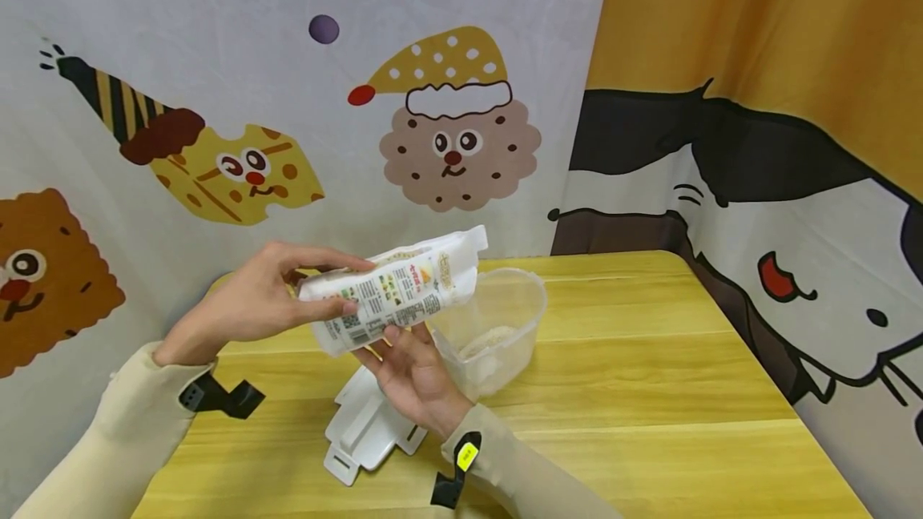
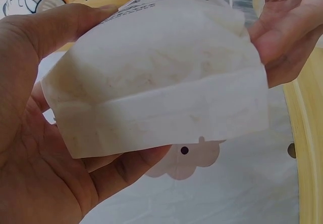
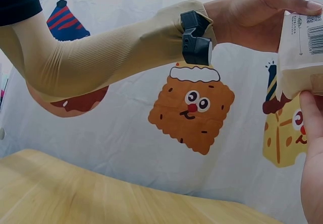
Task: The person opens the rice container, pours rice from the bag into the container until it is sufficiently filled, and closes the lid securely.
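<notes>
A white printed bag (image 1: 404,283) hangs tilted above the table, its right end raised and overlapping a clear plastic container (image 1: 522,319). My left hand (image 1: 267,295) grips the bag's left end, thumb on the printed face and fingers behind. In the left wrist view, the flat bottom fold of the bag (image 2: 176,108) faces the camera. My right hand (image 1: 421,383) holds the bag's lower edge from below, thumb tip against the printed side. Pale grains (image 1: 490,339) lie in the bottom of the container.
A white plastic lid (image 1: 371,423) with side clips lies on the wooden table (image 1: 634,391), below the bag and partly behind my right hand. Behind the table hangs a cartoon-printed curtain (image 1: 252,6), which continues along the right side.
</notes>
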Demonstrator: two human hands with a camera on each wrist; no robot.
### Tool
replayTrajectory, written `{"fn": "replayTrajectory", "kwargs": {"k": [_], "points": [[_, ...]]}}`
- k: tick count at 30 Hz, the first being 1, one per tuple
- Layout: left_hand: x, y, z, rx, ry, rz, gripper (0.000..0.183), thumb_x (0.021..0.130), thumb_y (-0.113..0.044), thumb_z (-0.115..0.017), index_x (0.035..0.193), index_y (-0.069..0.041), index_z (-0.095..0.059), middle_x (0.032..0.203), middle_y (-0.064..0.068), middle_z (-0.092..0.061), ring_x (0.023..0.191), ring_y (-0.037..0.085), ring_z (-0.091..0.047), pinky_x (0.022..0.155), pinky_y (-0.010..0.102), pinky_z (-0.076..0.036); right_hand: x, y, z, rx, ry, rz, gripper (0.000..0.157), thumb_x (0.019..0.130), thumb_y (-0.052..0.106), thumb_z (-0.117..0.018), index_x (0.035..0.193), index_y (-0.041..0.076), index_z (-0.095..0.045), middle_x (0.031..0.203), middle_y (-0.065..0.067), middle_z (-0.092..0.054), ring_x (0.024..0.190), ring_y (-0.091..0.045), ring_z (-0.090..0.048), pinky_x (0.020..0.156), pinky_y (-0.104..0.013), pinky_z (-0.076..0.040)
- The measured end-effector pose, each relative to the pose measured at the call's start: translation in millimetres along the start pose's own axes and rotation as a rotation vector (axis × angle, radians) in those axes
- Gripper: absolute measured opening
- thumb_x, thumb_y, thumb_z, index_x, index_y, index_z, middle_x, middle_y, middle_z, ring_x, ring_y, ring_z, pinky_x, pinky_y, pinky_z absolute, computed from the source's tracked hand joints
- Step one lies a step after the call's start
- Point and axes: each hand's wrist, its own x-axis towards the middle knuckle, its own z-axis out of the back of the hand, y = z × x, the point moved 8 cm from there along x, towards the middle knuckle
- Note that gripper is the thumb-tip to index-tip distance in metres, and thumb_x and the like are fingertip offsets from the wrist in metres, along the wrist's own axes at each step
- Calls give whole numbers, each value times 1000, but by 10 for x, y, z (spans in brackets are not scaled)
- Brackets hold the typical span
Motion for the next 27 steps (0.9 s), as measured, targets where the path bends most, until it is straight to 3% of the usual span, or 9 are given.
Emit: {"fn": "replayTrajectory", "kwargs": {"k": [27], "points": [[-10, 2, 15, 6, 21, 10, 37, 89, -24, -82, 125, -31, -73, 108, -3, -77, 71, 12, -65, 55, 26, -51, 0, -35, -27, -5, 6, -13, 57, 95, 15, -71, 144, 35, -52, 151, 5, -49, 139, -19, -50, 122, -40, -36]]}}
